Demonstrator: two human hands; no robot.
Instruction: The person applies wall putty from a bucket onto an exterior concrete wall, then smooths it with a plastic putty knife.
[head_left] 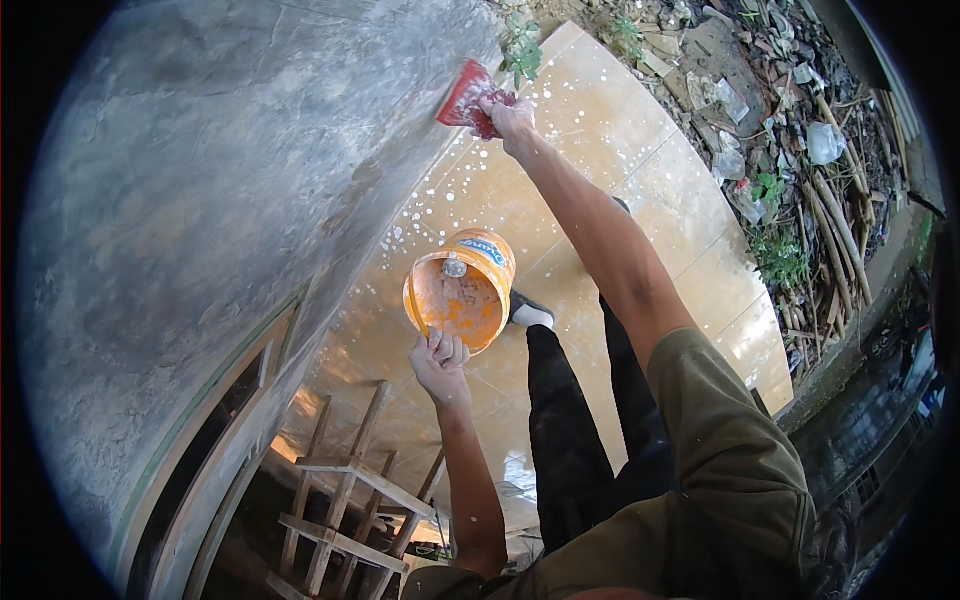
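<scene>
My left hand (441, 362) is closed round the handle of an orange bucket (495, 250), which hangs tilted with its mouth toward me. Pinkish-white residue coats the bucket's inside, and a round grey-white lump (454, 268) shows near its rim. With my arm stretched out, my right hand (512, 120) grips a red scraper (466, 97) smeared with white. The scraper's blade edge lies close to the grey wall (230, 150); whether it touches I cannot tell.
White splatters dot the tan tiled floor (590, 110) along the wall. A wooden frame (345, 465) stands at lower left, near a window or door frame (200, 450). Rubble, plastic litter and sticks (835, 235) lie beyond the tiles at right. A green plant (521, 50) grows by the wall's far end.
</scene>
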